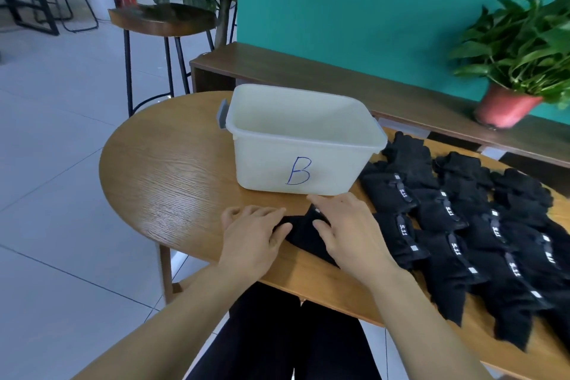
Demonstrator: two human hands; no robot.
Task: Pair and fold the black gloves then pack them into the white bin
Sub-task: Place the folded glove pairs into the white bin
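Fingers [274, 214] of your left hand [253, 234] lie loosely bent on the left edge of the black glove bundle [303, 236]. Fingers [324, 202] of your right hand [348, 231] are stretched nearly straight and press flat on its right half. Neither hand shows a closed pinch, though the undersides of the thumbs are hidden.

The bundle lies directly under and between the 2 hands, on the counter [172, 170]. Its far tip points at the white bin [277, 160] and its near end runs toward the counter's front edge. Whether it is 1 glove or a stacked pair cannot be told.

The white bin, marked B, stands just beyond your right fingertips, near but apparently not touching. No glove shows in the part of its interior you can see. To your right, the unpacked black gloves [447, 225] lie in overlapping rows, the nearest just beside your right wrist.

Risks, as judged from this layout:
(1) The fabric looks soft and will likely spring open if you lift both hands together, losing the fold before the transfer.
(2) The bundle's near end lies close to the counter's front edge, so a pull toward you could drag it off.
(3) Your right forearm passes just beside the nearest row, so a sideways sweep could disturb those gloves or catch 1 into the bundle.
(4) A forward push with the right fingers could nudge the bin, which is probably light, away from you.
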